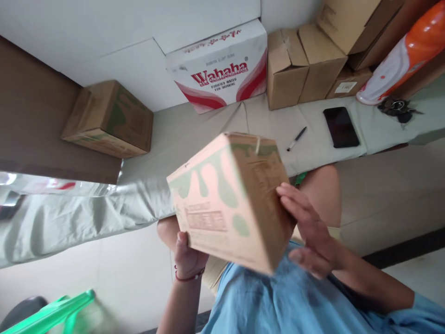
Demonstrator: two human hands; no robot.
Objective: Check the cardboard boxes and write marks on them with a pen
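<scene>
Cardboard box (pixel 222 204) with green splash print is held tilted just in front of the blue shirt (pixel 271 297). I have its lower left corner pinched in the left grip (pixel 189 257), thumb at the printed face, the other fingers mostly hidden. I see the right grip (pixel 311 227) spread, fingertips against the box's brown side, thumb standing apart. Beyond, on the cloth-covered surface (pixel 201 127), I make out a white water carton (pixel 219 69), a similar green-printed box (pixel 130 116) to the left, a pen (pixel 296 139) and a phone (pixel 341 127).
</scene>
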